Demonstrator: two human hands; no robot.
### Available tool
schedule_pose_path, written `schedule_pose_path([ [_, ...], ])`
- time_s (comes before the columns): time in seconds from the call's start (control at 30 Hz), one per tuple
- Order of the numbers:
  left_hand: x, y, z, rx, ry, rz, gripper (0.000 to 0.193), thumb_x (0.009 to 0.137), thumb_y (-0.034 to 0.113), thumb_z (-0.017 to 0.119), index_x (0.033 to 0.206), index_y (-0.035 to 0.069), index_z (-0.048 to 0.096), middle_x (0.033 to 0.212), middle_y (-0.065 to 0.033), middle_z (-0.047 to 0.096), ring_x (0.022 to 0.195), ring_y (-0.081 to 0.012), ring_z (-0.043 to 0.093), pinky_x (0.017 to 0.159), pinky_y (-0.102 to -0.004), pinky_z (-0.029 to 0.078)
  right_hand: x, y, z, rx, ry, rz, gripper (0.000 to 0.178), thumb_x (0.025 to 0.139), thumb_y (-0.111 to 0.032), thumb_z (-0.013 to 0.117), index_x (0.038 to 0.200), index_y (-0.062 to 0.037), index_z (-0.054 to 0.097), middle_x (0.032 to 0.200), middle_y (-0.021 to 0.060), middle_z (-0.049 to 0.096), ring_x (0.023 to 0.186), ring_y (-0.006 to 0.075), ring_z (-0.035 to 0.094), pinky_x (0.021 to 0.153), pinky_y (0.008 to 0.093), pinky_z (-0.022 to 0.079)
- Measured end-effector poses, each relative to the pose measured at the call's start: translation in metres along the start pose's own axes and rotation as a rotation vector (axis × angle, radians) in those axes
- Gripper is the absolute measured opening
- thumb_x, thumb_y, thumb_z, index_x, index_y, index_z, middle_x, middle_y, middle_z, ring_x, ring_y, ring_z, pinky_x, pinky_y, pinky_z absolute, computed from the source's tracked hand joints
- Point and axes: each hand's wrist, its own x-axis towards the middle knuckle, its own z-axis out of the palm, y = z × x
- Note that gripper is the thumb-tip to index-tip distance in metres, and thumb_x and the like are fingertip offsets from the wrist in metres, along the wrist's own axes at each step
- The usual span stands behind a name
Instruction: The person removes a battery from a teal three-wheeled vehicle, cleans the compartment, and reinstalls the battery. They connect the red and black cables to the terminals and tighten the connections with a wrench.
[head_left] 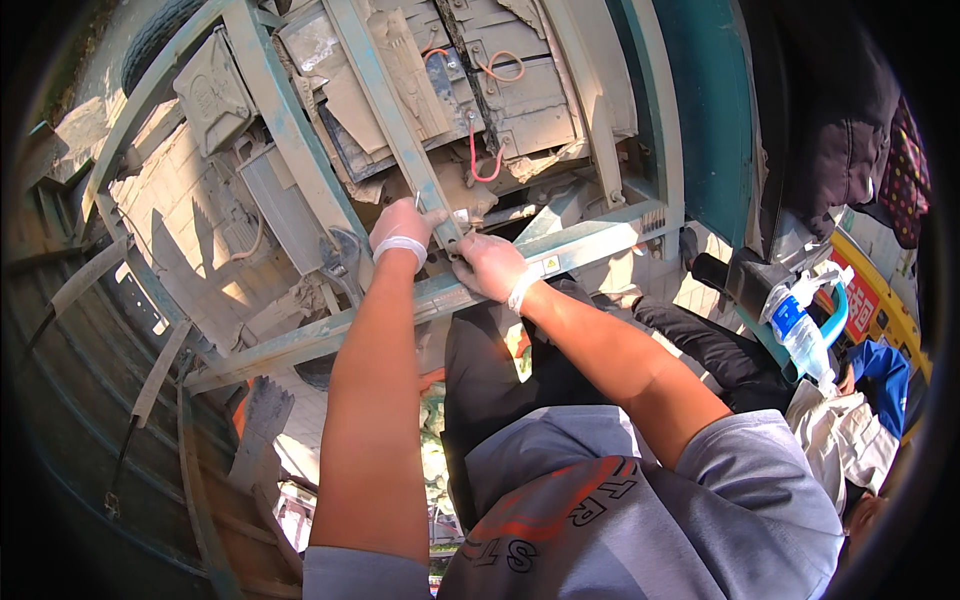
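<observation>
My left hand (402,229), in a thin pale glove, is closed at the lower end of a worn metal crossbar (385,95). A thin shiny piece sticks up by its fingers; what they hold is hidden. Just to the right, my right hand (490,266), gloved too, has its fingers curled at the joint where the crossbar meets the front rail (595,238) of the frame. Anything small in those fingers is too hard to make out. Beside my left wrist, a wrench (345,262) rests inside the frame.
Beyond the crossbar sit dusty batteries (525,95) with a red cable (474,155) looping between terminals. A grey metal box (290,205) is at left. To the right are a plastic bottle (797,325), a teal panel (705,110) and another person's blue sleeve (880,385).
</observation>
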Motion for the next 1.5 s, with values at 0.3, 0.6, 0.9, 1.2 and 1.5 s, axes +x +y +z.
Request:
schedule_pose_path([
  [0.3, 0.004, 0.000, 0.002, 0.024, -0.012, -0.011, 0.049, 0.081, 0.047, 0.074, 0.103, 0.003, 0.072, 0.105, -0.0210, 0.070, 0.099, -0.0380, 0.067, 0.084, -0.0453, 0.053, 0.003, -0.003, 0.003, -0.077, 0.114, -0.010, 0.018, 0.082, -0.017, 0.065, 0.094, -0.0048, 0.059, 0.089, 0.0151, 0.063, 0.082, 0.0351, 0.065, 0.074, 0.0443, 0.053],
  [0.6, 0.009, -0.003, 0.006, -0.031, 0.008, -0.006, 0.040, 0.082, 0.038, 0.076, 0.099, 0.001, 0.073, 0.084, -0.0212, 0.071, 0.082, -0.0357, 0.069, 0.077, -0.0433, 0.052, 0.001, 0.002, 0.005, -0.041, 0.040, 0.001, 0.018, 0.086, -0.017, 0.065, 0.100, -0.0071, 0.061, 0.091, 0.0142, 0.063, 0.085, 0.0353, 0.065, 0.074, 0.0437, 0.053],
  [0.9, 0.010, -0.003, 0.005, -0.052, -0.066, -0.065, 0.048, 0.081, 0.043, 0.076, 0.104, 0.002, 0.072, 0.108, -0.0214, 0.070, 0.101, -0.0373, 0.067, 0.086, -0.0443, 0.052, 0.003, -0.002, 0.004, -0.072, 0.072, 0.052, 0.025, 0.086, -0.024, 0.068, 0.099, -0.0046, 0.061, 0.096, 0.0157, 0.064, 0.090, 0.0358, 0.065, 0.077, 0.0440, 0.052],
  [1.2, 0.011, -0.007, 0.009, -0.105, -0.045, -0.025, 0.043, 0.081, 0.041, 0.076, 0.100, 0.003, 0.073, 0.100, -0.0223, 0.071, 0.097, -0.0380, 0.067, 0.084, -0.0441, 0.052, 0.007, -0.005, 0.003, -0.152, 0.008, 0.100, 0.028, 0.084, -0.029, 0.070, 0.093, -0.0042, 0.061, 0.095, 0.0134, 0.062, 0.091, 0.0351, 0.062, 0.077, 0.0450, 0.051],
  [1.5, 0.010, -0.010, 0.014, -0.338, -0.017, 0.060, 0.026, 0.084, 0.025, 0.076, 0.086, -0.001, 0.070, 0.066, -0.0073, 0.064, 0.051, -0.0164, 0.057, 0.052, -0.0333, 0.045, 0.000, -0.008, 0.003, -0.180, 0.120, 0.037, 0.019, 0.084, -0.026, 0.064, 0.090, -0.0074, 0.064, 0.091, 0.0127, 0.065, 0.089, 0.0298, 0.067, 0.074, 0.0413, 0.050],
])
